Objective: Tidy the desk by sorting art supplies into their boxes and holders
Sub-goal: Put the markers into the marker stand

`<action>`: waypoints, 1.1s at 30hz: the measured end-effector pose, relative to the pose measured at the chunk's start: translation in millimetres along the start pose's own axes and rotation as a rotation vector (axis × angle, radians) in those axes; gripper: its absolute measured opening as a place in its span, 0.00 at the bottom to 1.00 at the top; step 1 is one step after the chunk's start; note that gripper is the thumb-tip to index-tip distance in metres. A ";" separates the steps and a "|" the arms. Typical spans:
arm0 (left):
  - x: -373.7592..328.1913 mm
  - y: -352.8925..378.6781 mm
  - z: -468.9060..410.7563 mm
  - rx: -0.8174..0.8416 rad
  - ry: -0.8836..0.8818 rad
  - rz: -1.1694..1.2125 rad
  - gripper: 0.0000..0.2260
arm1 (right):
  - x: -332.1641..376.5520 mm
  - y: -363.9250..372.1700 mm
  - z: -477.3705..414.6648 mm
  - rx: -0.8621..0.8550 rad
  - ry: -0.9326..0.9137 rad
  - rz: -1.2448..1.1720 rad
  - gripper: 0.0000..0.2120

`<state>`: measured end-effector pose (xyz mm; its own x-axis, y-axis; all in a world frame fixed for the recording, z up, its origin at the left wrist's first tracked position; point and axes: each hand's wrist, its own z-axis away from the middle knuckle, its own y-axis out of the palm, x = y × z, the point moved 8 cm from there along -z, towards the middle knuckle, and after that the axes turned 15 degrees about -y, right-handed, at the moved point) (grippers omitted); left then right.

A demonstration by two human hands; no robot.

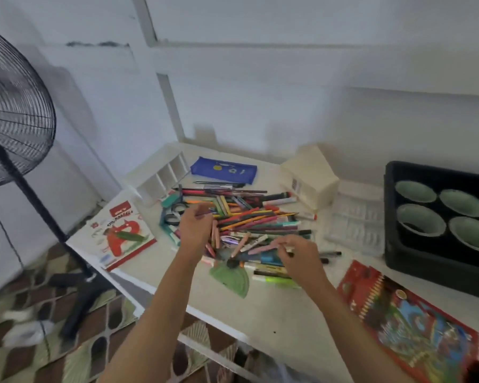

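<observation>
While the pile [246, 217] lies unsorted at twelve o'clock, left hand [195, 230] grips sticks [215, 234], right hand [297, 254] pinches a pink stick [262, 247].

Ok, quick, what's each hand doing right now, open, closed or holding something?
Left hand: curled round a few pinkish sticks.
Right hand: pinching one pink stick.

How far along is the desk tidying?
Barely started. The slots of the white holder look empty. The left hand grips a few pastel sticks, the right hand pinches a pink stick. The pile of pens and pencils is left to sort.
</observation>
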<state>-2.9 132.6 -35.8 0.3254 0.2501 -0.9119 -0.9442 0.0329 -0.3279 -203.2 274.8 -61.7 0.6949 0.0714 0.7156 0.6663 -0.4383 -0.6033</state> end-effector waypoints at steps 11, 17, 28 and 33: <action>-49.3 -100.2 -176.5 -0.227 0.234 -0.850 0.22 | 71.5 126.9 -159.6 0.151 -0.093 -0.021 0.09; -34.6 -92.8 -250.6 -0.043 0.067 -0.988 0.43 | 77.4 183.3 -222.5 0.272 -0.082 -0.040 0.09; -46.7 -111.4 -295.5 -0.094 0.155 -0.462 0.42 | 68.0 253.6 -260.2 0.284 0.050 -0.233 0.21; -52.4 -118.4 -301.5 0.191 0.190 -0.083 0.50 | 87.8 283.9 -281.6 0.284 0.087 -0.438 0.37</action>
<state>107.5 -176.2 -23.6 0.3885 0.0536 -0.9199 -0.9009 0.2317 -0.3670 -29.2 -95.7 -70.9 0.3176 0.1138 0.9414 0.9447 -0.1232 -0.3038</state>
